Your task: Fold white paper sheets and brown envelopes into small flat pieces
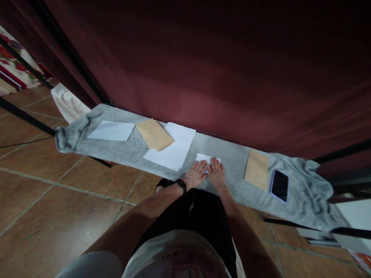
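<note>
Two sets of fingers (201, 166) touch smooth, straight-edged white paper (203, 157).

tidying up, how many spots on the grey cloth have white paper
3: left sheet; centre paper partly under brown stack; small piece under left hand and right hand. More layers may be hidden.

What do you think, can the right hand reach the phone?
Probably yes: the phone lies uncovered on the cloth, and only flat brown paper lies between it and the right hand.
</note>
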Demonstrator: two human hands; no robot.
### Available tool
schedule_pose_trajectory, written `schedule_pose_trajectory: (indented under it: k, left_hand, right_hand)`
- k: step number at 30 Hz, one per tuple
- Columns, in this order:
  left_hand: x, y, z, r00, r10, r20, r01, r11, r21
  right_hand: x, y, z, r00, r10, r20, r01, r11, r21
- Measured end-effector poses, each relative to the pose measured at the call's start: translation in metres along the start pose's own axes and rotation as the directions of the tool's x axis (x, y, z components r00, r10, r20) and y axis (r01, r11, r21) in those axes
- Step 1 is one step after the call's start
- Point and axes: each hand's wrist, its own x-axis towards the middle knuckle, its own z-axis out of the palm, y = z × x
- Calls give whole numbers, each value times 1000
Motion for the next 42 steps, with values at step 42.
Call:
schedule_pose_trajectory:
  k: [42]
  left_hand:
    - [18, -13, 16, 947, -315, -56, 312, 948, -59]
  right_hand:
    - [-30, 6, -5, 965, 164, -204, -154, 986, 62]
